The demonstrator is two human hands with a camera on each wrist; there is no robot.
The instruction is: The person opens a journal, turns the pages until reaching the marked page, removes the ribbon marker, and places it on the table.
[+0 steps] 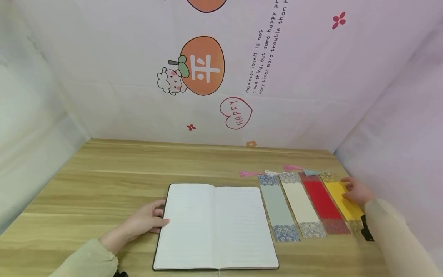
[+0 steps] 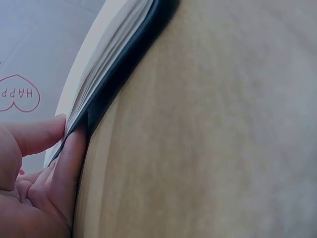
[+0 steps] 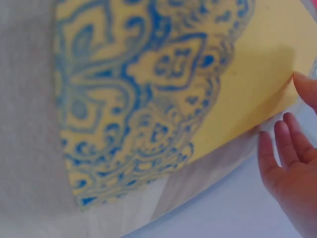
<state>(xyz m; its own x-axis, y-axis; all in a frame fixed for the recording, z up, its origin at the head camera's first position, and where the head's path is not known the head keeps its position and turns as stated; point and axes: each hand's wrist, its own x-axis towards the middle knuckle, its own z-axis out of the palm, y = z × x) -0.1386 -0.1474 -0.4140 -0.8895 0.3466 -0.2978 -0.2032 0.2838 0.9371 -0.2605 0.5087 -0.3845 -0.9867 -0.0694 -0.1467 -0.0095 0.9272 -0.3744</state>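
An open notebook [image 1: 238, 227] with lined white pages and a dark cover lies on the wooden table. My left hand [image 1: 147, 219] grips its left edge, thumb on the page margin. In the left wrist view, the fingers [image 2: 69, 158] reach under the dark cover [image 2: 116, 74]. At the far right, my right hand [image 1: 360, 191] is at the outer edge of a yellow bookmark [image 1: 340, 194] with patterned ends. The right wrist view has the thumb [image 3: 306, 88] at the yellow card and the other fingers relaxed along its edge, a gap between them.
Beside the notebook lie a red bookmark [image 1: 322, 200], a cream bookmark [image 1: 298, 204] and a grey-green bookmark [image 1: 280, 207] in a slanted row. Tassels, such as a pink one [image 1: 250, 174], extend from their top ends. A printed white cloth [image 1: 138, 115] stands behind the table.
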